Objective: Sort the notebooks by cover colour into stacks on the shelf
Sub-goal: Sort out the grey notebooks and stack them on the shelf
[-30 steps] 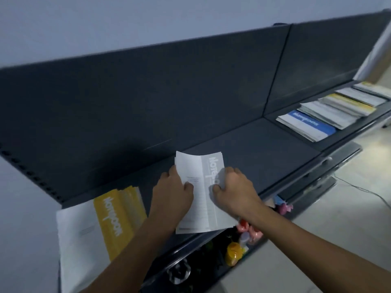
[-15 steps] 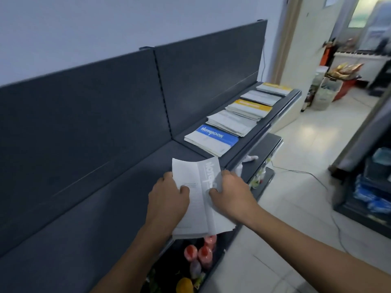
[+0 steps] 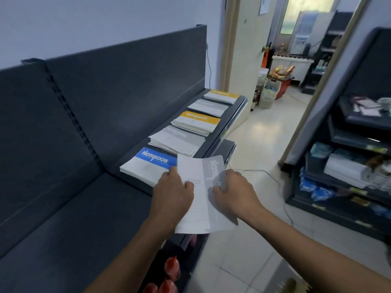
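Here the dark shelf (image 3: 63, 218) carries a row of stacks (image 3: 195, 123), the blue stack (image 3: 148, 166) nearest. Over its front edge, just beside that stack, a grey notebook (image 3: 202, 199) is gripped by both curled hands: left hand (image 3: 171, 195) on its left side, right hand (image 3: 237, 193) opposite.

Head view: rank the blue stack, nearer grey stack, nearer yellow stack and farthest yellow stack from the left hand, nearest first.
1. Blue stack, just beyond the left hand gripping the held notebook.
2. Nearer grey stack, next along the shelf.
3. Nearer yellow stack, behind that.
4. Farthest yellow stack, at the shelf's end.
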`<move>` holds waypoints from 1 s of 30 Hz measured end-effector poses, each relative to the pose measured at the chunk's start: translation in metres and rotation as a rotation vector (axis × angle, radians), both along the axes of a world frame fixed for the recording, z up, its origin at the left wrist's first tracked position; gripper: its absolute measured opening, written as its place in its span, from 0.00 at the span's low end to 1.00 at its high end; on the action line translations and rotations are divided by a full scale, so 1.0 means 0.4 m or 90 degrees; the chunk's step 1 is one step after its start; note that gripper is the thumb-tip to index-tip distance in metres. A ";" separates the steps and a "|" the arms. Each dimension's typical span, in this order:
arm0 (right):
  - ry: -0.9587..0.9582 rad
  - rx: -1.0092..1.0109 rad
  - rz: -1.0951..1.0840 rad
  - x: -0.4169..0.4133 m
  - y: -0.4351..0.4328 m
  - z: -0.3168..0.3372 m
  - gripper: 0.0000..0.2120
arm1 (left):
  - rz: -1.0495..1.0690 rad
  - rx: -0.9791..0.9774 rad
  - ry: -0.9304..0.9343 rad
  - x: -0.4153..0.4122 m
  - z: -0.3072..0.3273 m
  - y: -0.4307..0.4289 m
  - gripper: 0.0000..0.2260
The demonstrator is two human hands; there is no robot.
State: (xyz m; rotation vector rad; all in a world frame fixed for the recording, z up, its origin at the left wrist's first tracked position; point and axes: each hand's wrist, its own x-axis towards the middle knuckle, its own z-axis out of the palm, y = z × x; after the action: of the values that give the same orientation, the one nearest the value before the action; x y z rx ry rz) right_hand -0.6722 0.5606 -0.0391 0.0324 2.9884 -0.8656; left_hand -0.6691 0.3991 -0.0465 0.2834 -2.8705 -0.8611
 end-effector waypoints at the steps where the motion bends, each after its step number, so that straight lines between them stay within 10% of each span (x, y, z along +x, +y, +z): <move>1: 0.001 0.002 -0.007 -0.026 0.012 0.004 0.06 | -0.011 0.006 0.006 -0.034 -0.004 0.012 0.13; 30: -0.009 -0.085 -0.023 -0.826 0.500 -0.071 0.09 | -0.017 -0.023 0.014 -0.843 -0.034 0.490 0.18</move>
State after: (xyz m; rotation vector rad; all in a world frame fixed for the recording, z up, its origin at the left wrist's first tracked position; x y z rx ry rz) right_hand -1.0026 0.7607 -0.0674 0.0885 2.9173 -1.0624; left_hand -1.0064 0.5949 -0.0599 0.2307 -2.8724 -0.8104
